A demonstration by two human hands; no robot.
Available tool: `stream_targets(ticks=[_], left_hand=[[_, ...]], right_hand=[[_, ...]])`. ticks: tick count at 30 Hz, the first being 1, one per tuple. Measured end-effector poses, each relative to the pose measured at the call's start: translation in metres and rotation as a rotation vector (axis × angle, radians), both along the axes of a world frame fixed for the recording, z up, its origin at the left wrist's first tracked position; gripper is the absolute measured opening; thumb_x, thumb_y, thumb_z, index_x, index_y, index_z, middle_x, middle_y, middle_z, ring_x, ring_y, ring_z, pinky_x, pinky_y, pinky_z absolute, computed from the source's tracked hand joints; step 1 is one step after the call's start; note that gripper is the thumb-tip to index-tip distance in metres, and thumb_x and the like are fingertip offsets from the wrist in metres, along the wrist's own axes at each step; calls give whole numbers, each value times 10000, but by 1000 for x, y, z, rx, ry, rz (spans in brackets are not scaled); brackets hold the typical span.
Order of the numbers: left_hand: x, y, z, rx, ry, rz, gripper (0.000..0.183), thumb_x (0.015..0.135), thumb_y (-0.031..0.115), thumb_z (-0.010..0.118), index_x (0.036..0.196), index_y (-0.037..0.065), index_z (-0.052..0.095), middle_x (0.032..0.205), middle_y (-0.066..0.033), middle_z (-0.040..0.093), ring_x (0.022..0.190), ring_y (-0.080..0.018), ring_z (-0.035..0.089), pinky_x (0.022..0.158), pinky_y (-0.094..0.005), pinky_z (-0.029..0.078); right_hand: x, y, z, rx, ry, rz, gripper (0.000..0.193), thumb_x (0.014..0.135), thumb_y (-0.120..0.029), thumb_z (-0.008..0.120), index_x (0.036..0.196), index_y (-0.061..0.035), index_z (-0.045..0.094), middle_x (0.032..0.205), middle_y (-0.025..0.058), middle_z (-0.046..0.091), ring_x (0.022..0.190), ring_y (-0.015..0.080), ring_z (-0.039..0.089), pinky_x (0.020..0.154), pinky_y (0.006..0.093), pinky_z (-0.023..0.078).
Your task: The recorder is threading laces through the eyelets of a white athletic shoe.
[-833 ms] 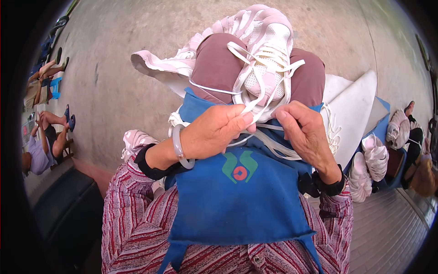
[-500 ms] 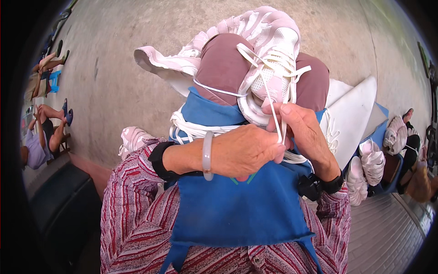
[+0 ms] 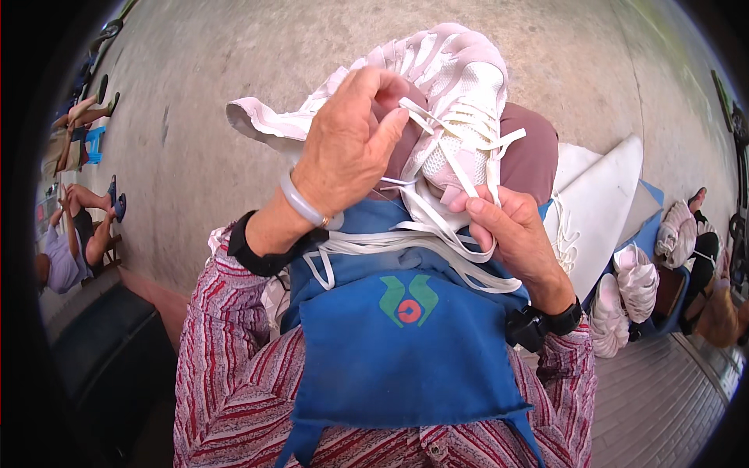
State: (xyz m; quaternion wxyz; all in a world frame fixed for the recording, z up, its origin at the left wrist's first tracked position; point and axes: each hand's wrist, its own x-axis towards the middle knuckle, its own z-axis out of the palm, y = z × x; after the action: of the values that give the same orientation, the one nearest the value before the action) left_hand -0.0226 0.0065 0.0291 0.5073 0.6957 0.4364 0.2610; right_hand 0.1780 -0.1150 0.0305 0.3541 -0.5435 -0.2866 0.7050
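Note:
A pale pink and white shoe upper (image 3: 460, 129) lies over my mauve-covered knees, its white lace (image 3: 450, 156) threaded across the front. Beyond it, several similar uppers (image 3: 390, 54) are nested in a curving row. My right hand (image 3: 515, 234) pinches the lace between thumb and forefinger at the upper's near end. To the left, my left hand (image 3: 351, 140) is raised with thumb and forefinger apart, close to a lace loop (image 3: 417, 115) but apparently not gripping it. A bundle of loose white laces (image 3: 390, 243) rests on the blue apron (image 3: 413, 359) across my lap.
White sheet material (image 3: 601, 187) lies to my right. Beyond it, more pale pink uppers (image 3: 636, 281) sit by a blue container (image 3: 651, 210). A dark box-like seat (image 3: 113, 351) stands at left. Other people sit at the far left and far right on the concrete floor (image 3: 234, 86).
My left hand has left my right hand and moved up and left toward the lace loop. My right hand has shifted slightly downward, still pinching lace. The lace bundle and apron are more exposed.

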Motion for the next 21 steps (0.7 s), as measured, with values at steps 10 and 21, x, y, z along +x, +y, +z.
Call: stream_targets(ticks=[10,21], left_hand=[[3,52,14,-409,225,-373,156,917,77,559,1048,48,640,820,-17,613,603,-60,523,552,-188,450],[15,25,-26,607,191,-133,152,877,94,593,902,19,464,688,-183,586,634,-359,612,555,-402,479]], right_hand=[[-2,0,-6,55,32,28,263,973,-214,524,1022,-1,670,595,-38,500,546,25,408,516,189,321],[12,3,14,14,177,4,241,954,-185,548,979,24,665,561,-34,494,496,15,402,472,173,284]])
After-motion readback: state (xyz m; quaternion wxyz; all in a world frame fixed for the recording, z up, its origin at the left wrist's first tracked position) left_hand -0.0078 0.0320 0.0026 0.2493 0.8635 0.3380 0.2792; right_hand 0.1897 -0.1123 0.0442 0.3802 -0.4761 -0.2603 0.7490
